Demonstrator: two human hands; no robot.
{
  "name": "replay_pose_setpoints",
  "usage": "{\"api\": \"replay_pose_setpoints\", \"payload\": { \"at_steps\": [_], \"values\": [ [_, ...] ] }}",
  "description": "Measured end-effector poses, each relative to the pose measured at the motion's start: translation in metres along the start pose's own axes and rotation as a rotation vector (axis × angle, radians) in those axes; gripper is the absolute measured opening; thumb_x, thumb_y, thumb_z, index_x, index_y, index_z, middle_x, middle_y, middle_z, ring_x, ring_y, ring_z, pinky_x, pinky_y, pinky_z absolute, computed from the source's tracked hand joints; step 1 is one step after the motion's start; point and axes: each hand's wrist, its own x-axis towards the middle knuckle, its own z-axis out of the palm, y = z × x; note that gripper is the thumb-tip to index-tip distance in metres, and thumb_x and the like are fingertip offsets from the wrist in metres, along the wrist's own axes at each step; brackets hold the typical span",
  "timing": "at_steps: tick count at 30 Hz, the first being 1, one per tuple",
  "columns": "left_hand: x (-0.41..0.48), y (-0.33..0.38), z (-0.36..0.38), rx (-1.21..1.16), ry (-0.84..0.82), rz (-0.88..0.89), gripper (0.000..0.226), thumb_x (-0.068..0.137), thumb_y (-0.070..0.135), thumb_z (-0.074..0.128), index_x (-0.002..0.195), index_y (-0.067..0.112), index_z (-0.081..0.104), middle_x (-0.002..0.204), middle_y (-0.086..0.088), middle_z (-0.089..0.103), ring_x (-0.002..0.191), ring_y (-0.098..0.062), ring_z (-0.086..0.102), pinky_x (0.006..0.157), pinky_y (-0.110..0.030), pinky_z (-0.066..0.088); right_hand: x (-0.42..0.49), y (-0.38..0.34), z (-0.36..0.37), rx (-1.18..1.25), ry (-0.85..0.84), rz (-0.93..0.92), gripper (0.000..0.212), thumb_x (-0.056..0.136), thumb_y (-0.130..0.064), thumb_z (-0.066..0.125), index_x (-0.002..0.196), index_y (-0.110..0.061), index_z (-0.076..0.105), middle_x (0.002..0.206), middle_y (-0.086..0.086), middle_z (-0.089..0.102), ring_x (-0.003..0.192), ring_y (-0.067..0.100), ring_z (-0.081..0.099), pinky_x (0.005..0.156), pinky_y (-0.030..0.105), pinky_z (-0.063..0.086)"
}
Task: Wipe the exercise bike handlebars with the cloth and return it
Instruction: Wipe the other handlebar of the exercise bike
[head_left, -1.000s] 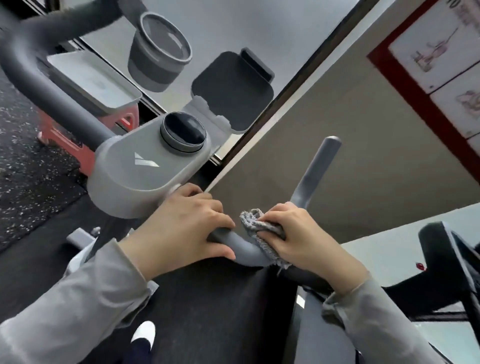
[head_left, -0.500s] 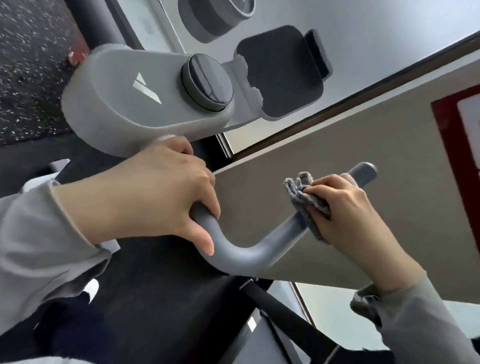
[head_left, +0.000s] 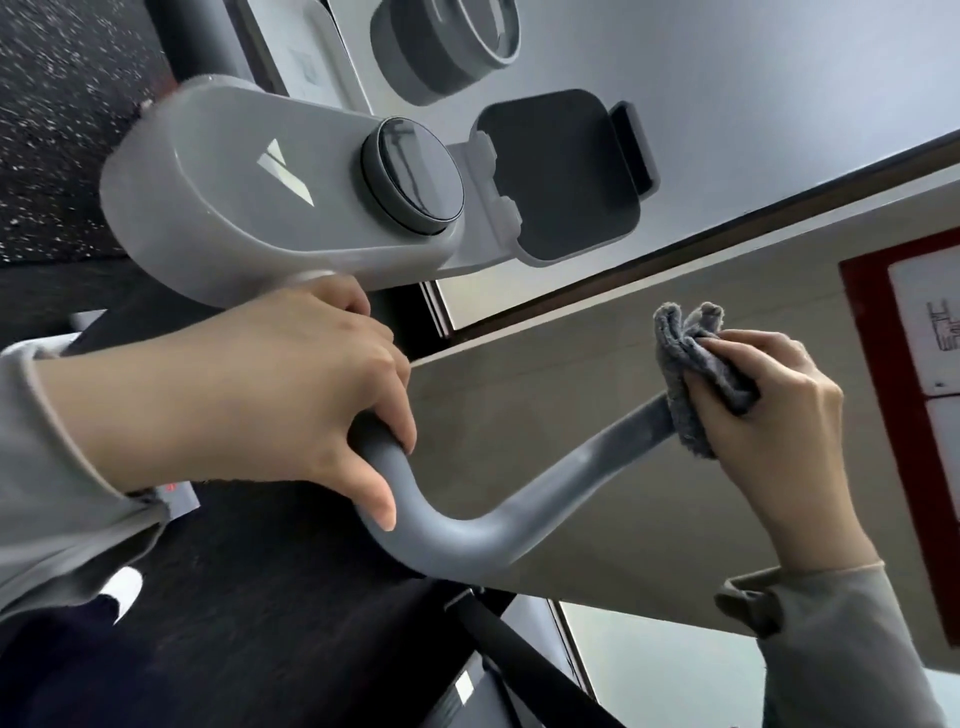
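Observation:
The grey handlebar (head_left: 524, 514) curves from under the bike's console down and then up to the right. My left hand (head_left: 270, 395) grips the bar near the console, thumb underneath the bend. A grey cloth (head_left: 685, 374) is bunched around the bar's upper right end. My right hand (head_left: 763, 415) is closed over the cloth there, and the bar's tip is hidden under cloth and fingers.
The grey console (head_left: 249, 208) with a round dark knob (head_left: 413, 176) sits above my left hand. Beside it is a dark phone holder (head_left: 566, 171), and a cup holder (head_left: 447, 47) is higher up. A red-framed poster (head_left: 914, 364) hangs on the wall at right.
My right hand slid the cloth from the bend of the bar up along it to its far end. The camera view shifted closer; my left hand kept its grip.

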Motion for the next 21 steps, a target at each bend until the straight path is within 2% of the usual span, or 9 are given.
{"api": "replay_pose_setpoints", "payload": {
  "at_steps": [3,7,12,16,18,21],
  "values": [
    [-0.001,-0.001,-0.001,0.016,0.011,0.012,0.060,0.049,0.090,0.038,0.089,0.054,0.064,0.071,0.031,0.055,0.082,0.003,0.043,0.089,-0.023,0.033,-0.006,-0.002,0.004,0.024,0.041,0.012,0.019,0.080,-0.003,0.070,0.099,-0.001,0.072,0.102,0.017,0.069,0.092,0.033,0.059,0.084,0.001,0.031],
    [-0.001,-0.001,-0.003,0.050,0.012,0.022,0.060,0.049,0.088,0.039,0.092,0.054,0.064,0.073,0.030,0.055,0.084,0.002,0.041,0.089,-0.019,0.023,-0.016,-0.010,0.010,0.042,0.073,0.022,0.019,0.079,-0.001,0.071,0.098,-0.001,0.072,0.101,0.016,0.070,0.091,0.033,0.059,0.083,0.013,0.035],
    [-0.002,0.000,-0.005,0.052,-0.001,0.052,0.061,0.054,0.086,0.039,0.096,0.051,0.064,0.084,0.024,0.062,0.086,0.005,0.048,0.091,-0.018,0.019,-0.030,-0.028,0.017,0.109,0.119,0.107,0.019,0.077,0.000,0.072,0.096,-0.001,0.072,0.099,0.015,0.071,0.092,0.033,0.060,0.084,0.016,0.037],
    [-0.003,0.001,-0.007,0.054,-0.012,0.081,0.064,0.056,0.085,0.037,0.100,0.047,0.066,0.088,0.022,0.064,0.088,0.005,0.052,0.091,-0.018,0.018,-0.048,-0.053,0.020,0.302,0.205,0.286,0.022,0.076,0.000,0.073,0.096,-0.008,0.074,0.097,-0.002,0.066,0.093,0.023,0.064,0.087,0.014,0.043],
    [-0.004,0.002,-0.010,0.065,-0.018,0.101,0.064,0.058,0.083,0.039,0.100,0.044,0.067,0.089,0.020,0.066,0.089,0.004,0.054,0.092,-0.020,0.018,-0.058,-0.067,0.019,0.405,0.261,0.388,0.022,0.076,-0.002,0.073,0.096,-0.012,0.074,0.096,-0.005,0.066,0.094,0.019,0.065,0.088,0.012,0.044],
    [-0.005,0.002,-0.013,0.089,-0.042,0.145,0.064,0.061,0.081,0.043,0.101,0.038,0.069,0.090,0.016,0.067,0.090,-0.002,0.058,0.095,-0.027,0.024,-0.072,-0.094,0.019,0.511,0.358,0.512,0.024,0.076,-0.003,0.074,0.097,-0.016,0.073,0.097,-0.003,0.068,0.094,0.016,0.066,0.091,0.022,0.048]
  ]
}}
